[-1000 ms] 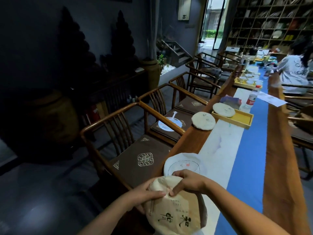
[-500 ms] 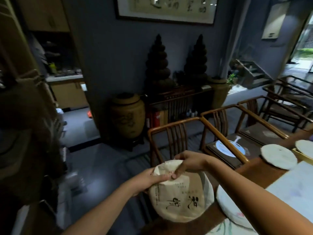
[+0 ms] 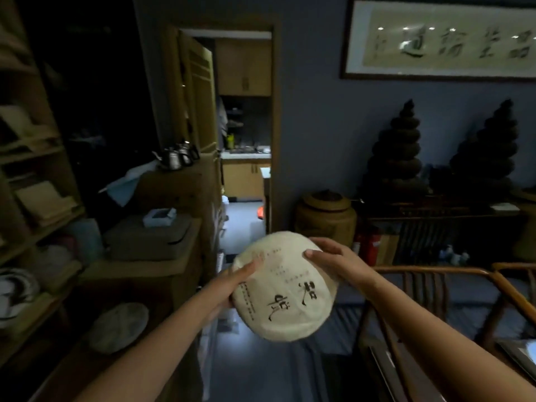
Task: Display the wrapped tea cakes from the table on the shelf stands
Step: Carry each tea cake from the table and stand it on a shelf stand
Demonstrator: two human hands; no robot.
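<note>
- A wrapped tea cake (image 3: 285, 288), a pale paper-covered disc with dark brush characters on its face, is held in mid-air in front of the person, printed side up toward the camera.
- The left hand (image 3: 232, 281) grips the cake's left edge, thumb lying across the printed face and the other fingers hidden beneath it.
- The right hand (image 3: 330, 261) grips the cake's upper right edge, fingers curled over the rim onto the face.
- Left of the cake stands a dim wooden shelf unit (image 3: 34, 198), holding flat boxes and stacked paper goods.
- On a low surface of that shelf unit, below and well left of the cake, lies another round wrapped disc (image 3: 117, 326), too dark to make out in detail.
- Behind the cake an open doorway (image 3: 243, 134) shows a lit room with cabinets.
- Right of the cake are a lidded clay jar (image 3: 326, 217), a red fire extinguisher (image 3: 368, 243) and a wooden chair (image 3: 429, 288).
- High on the wall, above and right of the cake, hangs a framed calligraphy scroll (image 3: 446, 39).
</note>
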